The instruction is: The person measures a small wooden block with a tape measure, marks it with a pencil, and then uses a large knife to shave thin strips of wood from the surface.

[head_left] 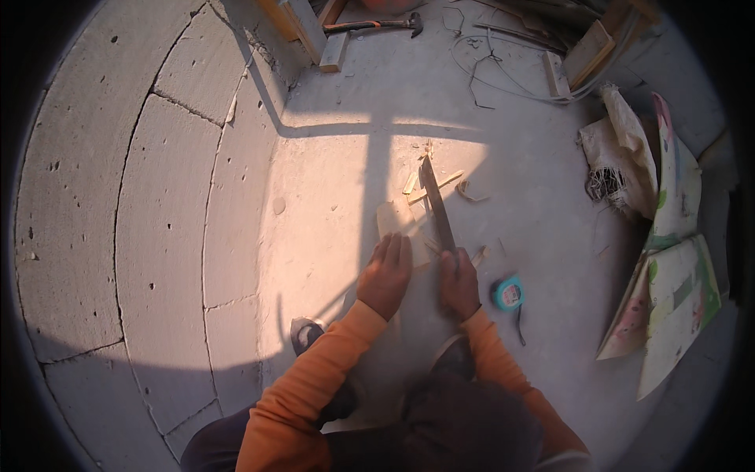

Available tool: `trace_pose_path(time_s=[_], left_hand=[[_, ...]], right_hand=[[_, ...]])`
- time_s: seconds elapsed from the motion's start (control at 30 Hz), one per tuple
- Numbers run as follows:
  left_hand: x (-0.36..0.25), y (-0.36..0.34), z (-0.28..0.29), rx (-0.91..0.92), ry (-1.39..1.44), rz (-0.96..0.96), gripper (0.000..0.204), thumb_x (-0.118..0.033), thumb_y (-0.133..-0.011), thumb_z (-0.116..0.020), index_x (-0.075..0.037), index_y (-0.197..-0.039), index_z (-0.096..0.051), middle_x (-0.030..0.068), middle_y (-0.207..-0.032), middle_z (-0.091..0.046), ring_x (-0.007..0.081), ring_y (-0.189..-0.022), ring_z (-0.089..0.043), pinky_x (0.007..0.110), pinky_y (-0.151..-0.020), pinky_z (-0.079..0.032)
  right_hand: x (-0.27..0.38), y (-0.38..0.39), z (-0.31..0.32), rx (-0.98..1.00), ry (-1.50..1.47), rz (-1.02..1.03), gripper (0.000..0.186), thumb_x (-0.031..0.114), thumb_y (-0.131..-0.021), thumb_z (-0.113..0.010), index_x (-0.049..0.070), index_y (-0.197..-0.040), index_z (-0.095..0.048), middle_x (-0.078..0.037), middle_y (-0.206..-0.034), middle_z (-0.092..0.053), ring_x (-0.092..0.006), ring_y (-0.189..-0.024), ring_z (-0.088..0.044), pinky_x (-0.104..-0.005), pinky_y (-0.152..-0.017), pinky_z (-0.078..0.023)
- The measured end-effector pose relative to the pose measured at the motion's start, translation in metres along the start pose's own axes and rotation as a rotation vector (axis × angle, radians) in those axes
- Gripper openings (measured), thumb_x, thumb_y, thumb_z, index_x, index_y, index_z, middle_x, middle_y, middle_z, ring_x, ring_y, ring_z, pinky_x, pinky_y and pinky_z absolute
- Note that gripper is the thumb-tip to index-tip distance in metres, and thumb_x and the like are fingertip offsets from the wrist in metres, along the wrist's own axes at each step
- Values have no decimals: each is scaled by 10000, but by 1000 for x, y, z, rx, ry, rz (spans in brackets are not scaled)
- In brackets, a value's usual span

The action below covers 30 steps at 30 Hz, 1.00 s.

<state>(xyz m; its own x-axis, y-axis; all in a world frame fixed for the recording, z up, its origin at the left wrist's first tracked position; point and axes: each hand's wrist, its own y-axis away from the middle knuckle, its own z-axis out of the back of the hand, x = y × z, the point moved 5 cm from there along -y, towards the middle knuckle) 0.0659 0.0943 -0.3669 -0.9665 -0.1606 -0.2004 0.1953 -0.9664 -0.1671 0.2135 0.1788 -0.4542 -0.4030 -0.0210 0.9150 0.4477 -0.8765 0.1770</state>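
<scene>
My right hand (458,282) is closed round the grip of a machete (437,203), whose long, dark, flat blade points away from me over the floor. To its left, my left hand (385,275) is closed on the near part of a pale wooden board (390,219), with its fingers over the board. The part under the palm is hidden. Split wood strips (437,186) and shavings lie around the blade and beyond the board. A curled shaving (470,192) rests to the blade's right.
A turquoise tape measure (507,293) lies right of my right hand. A block wall (169,197) rises at the left. A hammer (377,25), wood offcuts (334,53) and looped wire (503,86) are at the far side. Torn sacking (621,165) and folded printed sheeting (668,275) stand at the right.
</scene>
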Motion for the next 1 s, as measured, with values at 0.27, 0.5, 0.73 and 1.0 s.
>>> trace_pose_path(time_s=[0.27, 0.5, 0.73, 1.0], left_hand=[[19, -12, 12, 17, 115, 97, 397, 34, -872, -569, 17, -1266, -611, 189, -1307, -645, 336, -1251, -620, 401, -1008, -551], [17, -12, 10, 23, 104, 67, 408, 42, -868, -572, 5, -1271, -615, 181, -1328, -636, 334, -1267, -608, 399, -1017, -546], [22, -6, 7, -6, 155, 57, 389, 36, -876, -553, 32, -1264, -592, 190, -1293, -625, 363, -1250, -601, 409, -1011, -549], [16, -11, 11, 29, 190, 76, 421, 59, -853, -560, 6, -1266, -615, 203, -1299, -644, 346, -1245, -615, 412, -1032, -532]], right_hand=[[-6, -1, -4, -16, 61, -54, 317, 294, -1045, -542, -15, -1112, -573, -341, -906, -651, -537, -916, -632, -507, -750, -507], [-8, -3, -3, -29, 82, -2, 246, 240, -1023, -572, -4, -1043, -561, -317, -848, -654, -520, -843, -645, -516, -688, -505], [23, -6, -10, 75, 128, -109, 204, 191, -992, -593, -2, -1024, -532, -286, -787, -651, -495, -764, -652, -530, -635, -491], [19, -24, -37, -35, 240, 229, 132, 109, -983, -592, 21, -994, -495, -248, -732, -633, -466, -691, -640, -535, -593, -510]])
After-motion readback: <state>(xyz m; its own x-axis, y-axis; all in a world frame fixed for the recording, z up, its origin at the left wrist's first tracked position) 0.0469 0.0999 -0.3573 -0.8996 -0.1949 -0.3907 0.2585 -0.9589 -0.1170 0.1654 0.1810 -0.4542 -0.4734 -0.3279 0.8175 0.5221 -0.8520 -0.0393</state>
